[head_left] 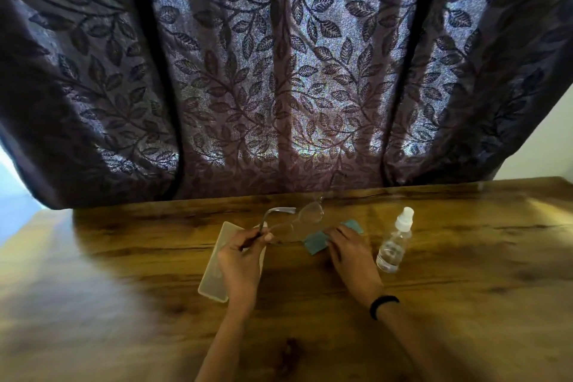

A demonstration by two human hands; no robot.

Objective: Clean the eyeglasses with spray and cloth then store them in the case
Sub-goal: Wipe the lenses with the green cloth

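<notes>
The eyeglasses [305, 214] have clear lenses and a thin dark frame, and they are held up above the wooden table [465, 257]. My left hand [242, 257] pinches them at one temple, over a translucent whitish case [214, 267] that lies flat on the table. A small teal cloth [316, 242] lies just right of the glasses. My right hand [350, 253] rests on it with the fingertips pressing its edge. A clear spray bottle [395, 242] with a white cap stands upright to the right of that hand.
A dark curtain [279, 71] with a leaf pattern hangs along the table's far edge. A black band [383, 304] sits on my right wrist. Bare wood stretches to the left, right and front of the objects.
</notes>
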